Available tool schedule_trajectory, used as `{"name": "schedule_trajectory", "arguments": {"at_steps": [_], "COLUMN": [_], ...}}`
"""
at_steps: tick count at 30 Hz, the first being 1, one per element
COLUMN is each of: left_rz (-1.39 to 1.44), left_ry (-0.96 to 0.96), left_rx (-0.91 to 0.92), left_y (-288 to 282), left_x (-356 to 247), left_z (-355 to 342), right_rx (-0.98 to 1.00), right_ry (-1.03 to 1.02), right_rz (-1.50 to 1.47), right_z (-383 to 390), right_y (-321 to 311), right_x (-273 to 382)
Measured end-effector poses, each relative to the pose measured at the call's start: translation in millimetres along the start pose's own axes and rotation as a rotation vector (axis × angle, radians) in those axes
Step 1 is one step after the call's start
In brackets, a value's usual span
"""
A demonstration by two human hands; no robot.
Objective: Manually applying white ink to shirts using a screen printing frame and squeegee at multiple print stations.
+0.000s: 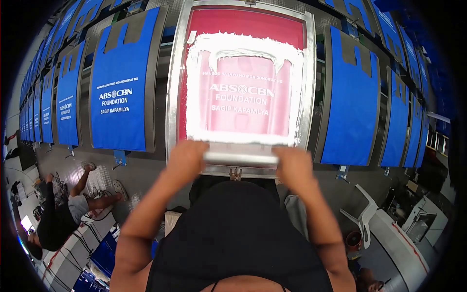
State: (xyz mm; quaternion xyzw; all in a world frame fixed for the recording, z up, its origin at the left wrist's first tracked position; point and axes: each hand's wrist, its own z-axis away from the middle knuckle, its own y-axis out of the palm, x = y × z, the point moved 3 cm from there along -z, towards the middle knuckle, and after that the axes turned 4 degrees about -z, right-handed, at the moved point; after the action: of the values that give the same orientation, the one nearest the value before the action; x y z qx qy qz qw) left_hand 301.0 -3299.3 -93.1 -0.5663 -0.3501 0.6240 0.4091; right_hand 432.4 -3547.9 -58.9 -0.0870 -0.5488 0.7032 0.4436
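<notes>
Left hand point(188, 156) at 9 o'clock and right hand point(295, 163) at 3 grasp 1 squeegee point(241, 156) between them; beyond, toward 12, white ink point(224, 42) coats a red screen point(248, 22), with blue panels point(119, 63) at 10 and 2.

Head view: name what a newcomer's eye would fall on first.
The red screen in a metal frame at top centre, smeared with white paste. At its lower edge, the left hand and right hand hold a pale bar. Rows of blue sheets flank it on both sides.
</notes>
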Motion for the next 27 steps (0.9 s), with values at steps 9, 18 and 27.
{"name": "schedule_trajectory", "arguments": {"at_steps": [9, 18, 27], "left_rz": [-0.143, -0.15, 0.459], "left_ry": [-0.148, -0.158, -0.241], "left_rx": [-0.108, -0.042, 0.574], "left_y": [-18.4, -85.6, 32.2], "left_x": [46.1, 93.8, -18.9], "left_z": [-137.6, -230.1, 2.4], "right_rx": [-0.246, -0.136, 0.05], "right_ry": [0.042, -0.172, -0.088], "right_rz": [0.111, 0.196, 0.176], "right_z": [-123.9, -237.9, -282.7], "right_y": [-19.7, -124.3, -142.2], "right_x": [-52.4, -57.7, -87.8]}}
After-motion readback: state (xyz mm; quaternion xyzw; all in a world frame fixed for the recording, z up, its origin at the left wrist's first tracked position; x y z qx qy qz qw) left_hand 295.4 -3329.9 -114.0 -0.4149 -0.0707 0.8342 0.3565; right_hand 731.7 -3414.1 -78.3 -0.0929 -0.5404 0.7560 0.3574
